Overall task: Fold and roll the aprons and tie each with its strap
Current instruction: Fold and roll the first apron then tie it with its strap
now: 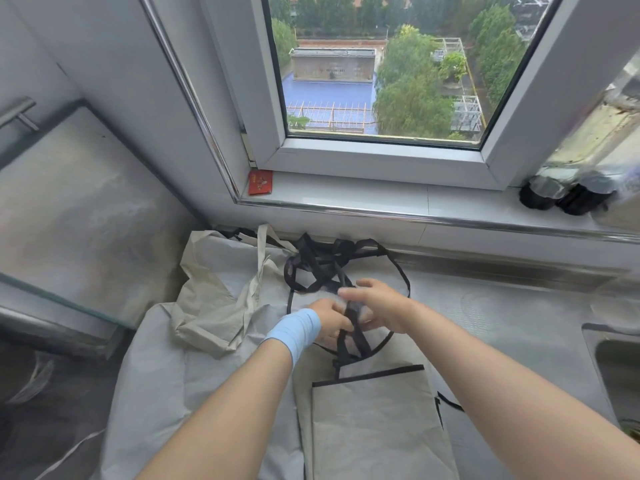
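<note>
Two hands: left hand [329, 320] and right hand [379, 303], fingers of both clamped on strap [362, 341].
Aprons: two; trimmed apron [374, 427] lay on worktop [502, 306] beneath hands, beige apron [214, 306] crumpled left.
Room: bare worktop ran rightward to sink [616, 368].

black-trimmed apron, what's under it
A pale grey cloth lies under the black-trimmed apron, showing along its left side. How far it runs beneath, and anything below it, is covered.
</note>
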Motion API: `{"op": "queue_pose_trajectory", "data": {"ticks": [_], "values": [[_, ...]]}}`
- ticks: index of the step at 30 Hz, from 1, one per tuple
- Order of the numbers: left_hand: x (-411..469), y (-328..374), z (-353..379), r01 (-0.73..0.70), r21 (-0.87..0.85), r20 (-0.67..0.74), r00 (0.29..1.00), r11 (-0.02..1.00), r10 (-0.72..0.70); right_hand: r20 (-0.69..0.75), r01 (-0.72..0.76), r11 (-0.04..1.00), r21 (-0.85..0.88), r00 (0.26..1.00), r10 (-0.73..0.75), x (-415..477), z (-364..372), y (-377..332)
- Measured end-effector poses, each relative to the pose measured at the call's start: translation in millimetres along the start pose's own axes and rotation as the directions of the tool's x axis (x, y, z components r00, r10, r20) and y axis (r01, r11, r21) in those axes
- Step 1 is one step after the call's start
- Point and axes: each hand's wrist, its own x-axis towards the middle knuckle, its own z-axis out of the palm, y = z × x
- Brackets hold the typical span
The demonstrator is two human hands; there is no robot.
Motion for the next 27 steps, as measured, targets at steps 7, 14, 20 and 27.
{"op": "queue_pose_trajectory", "data": {"ticks": [7,14,20,27], "values": [[5.4,-7.0,-9.2,-0.072,-0.044,-0.34,0.939,0.996,0.053,0.106,-0.043,0.944,-0.327,0.991,0.082,-3.4,-6.7,14.1],[0.5,-12.4,-31.1,-0.058,-0.085,-0.657,0.754,0.995,-0.012,-0.419,0.116,0.971,-0.21,0.887,-0.197,6.5,-20.1,12.8],[-13.2,-2.4,-9.5,-0.106,0.289,-0.684,0.673,0.952,0.282,-0.41,0.076,0.879,-0.471,0.863,-0.294,-26.1,-53.4,20.2],[-25.7,0.2,78.5,-0.26,0.577,-0.063,0.931,0.774,0.359,-0.239,-0.193,0.586,-0.787,0.971,0.0,-87.9,-80.1,91.0]]}}
